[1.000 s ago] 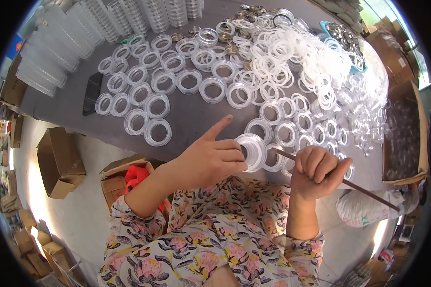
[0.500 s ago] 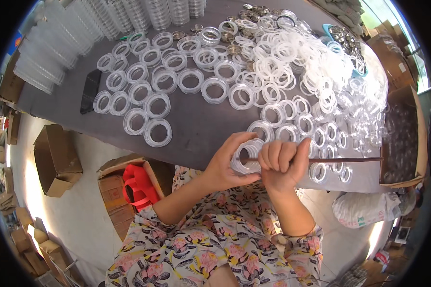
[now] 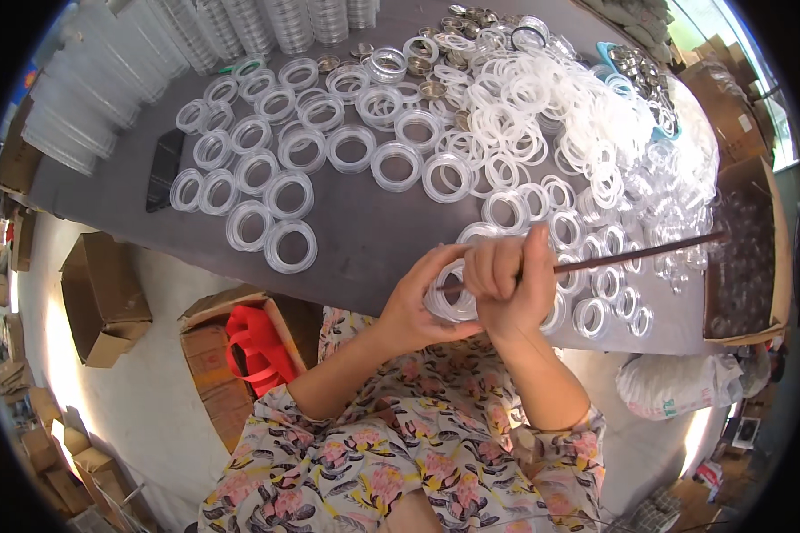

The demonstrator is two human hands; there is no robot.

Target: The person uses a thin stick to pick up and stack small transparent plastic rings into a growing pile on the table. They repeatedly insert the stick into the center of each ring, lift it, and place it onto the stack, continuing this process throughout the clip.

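Head view: left hand [image 3: 411,302], curled half-way, holds clear ring [image 3: 453,311].
Right hand [image 3: 509,280]: closed around brown stick [image 3: 640,253] (tip at ring).
Table [image 3: 356,240]: grey surface shows leftward, edge near left wrist.

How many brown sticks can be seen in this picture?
1: the brown stick is in the right hand, one end at the clear ring in the left hand, the other toward the right. Others may be hidden.

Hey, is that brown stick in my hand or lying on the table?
In hand: your right hand is closed around the brown stick, whose long end sticks out to the right.
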